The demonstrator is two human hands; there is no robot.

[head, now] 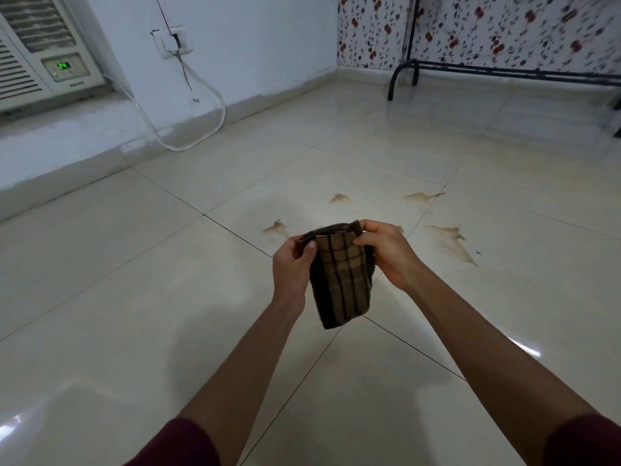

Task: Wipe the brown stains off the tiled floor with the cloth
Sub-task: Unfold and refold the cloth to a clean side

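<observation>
A brown checked cloth [341, 280], folded, hangs in the air above the cream tiled floor [168, 297]. My left hand [292, 264] pinches its upper left corner and my right hand [386, 253] grips its upper right edge. Several brown stains lie on the tiles just beyond the hands: one at the left [276, 227], one farther back [339, 198], one at the back right [421, 196] and a large smear to the right [452, 242]. The cloth is well clear of the floor.
A window air conditioner [47, 58] sits on a ledge at the left, with a white cable [215, 129] looping down to the floor. A black metal rack [504, 74] stands at the back right before a floral curtain [504, 28].
</observation>
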